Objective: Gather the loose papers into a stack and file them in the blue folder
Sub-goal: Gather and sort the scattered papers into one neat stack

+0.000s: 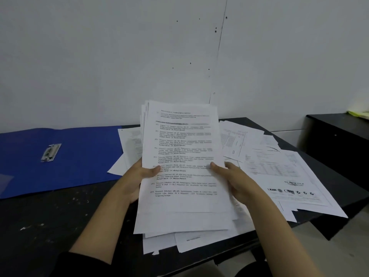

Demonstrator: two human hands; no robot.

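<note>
I hold a stack of printed white papers (183,148) tilted up above the dark table (60,216). My left hand (139,176) grips the stack's left edge with the thumb on the front sheet. My right hand (235,180) grips its right edge the same way. The sheets in the stack are unevenly aligned, with lower corners sticking out. More loose papers (283,168) lie spread on the table to the right and under the stack. The blue folder (65,156) lies open flat at the left, its metal clip (51,152) showing.
A white wall stands just behind the table. A second dark cabinet (339,132) is at the far right with a yellowish sheet (357,113) on top. The table's right corner ends near the loose papers.
</note>
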